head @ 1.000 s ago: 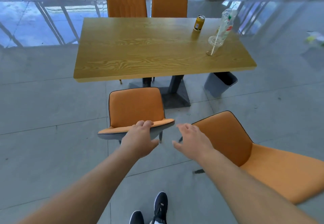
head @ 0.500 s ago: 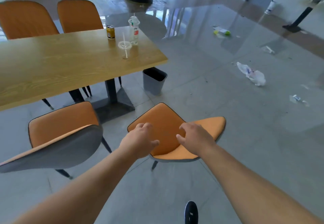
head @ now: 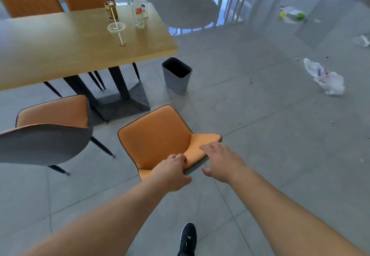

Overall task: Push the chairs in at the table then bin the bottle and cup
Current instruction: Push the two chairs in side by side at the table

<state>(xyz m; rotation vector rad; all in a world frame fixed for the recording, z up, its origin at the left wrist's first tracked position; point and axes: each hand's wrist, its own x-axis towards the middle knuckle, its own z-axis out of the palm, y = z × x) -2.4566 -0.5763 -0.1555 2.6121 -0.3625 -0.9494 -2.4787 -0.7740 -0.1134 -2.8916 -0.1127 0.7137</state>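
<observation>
Head view looks down at chair [head: 160, 135].

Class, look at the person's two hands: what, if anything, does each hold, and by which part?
The left hand grips the top edge of the backrest of the nearer orange chair. The right hand rests open on that same edge, not closed around it.

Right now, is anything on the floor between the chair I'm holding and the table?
Nothing loose lies in that stretch of floor. The chair faces the table's dark base across bare tiles. The grey bin stands to the right of that line, near the table corner, so steer left of it.
</observation>
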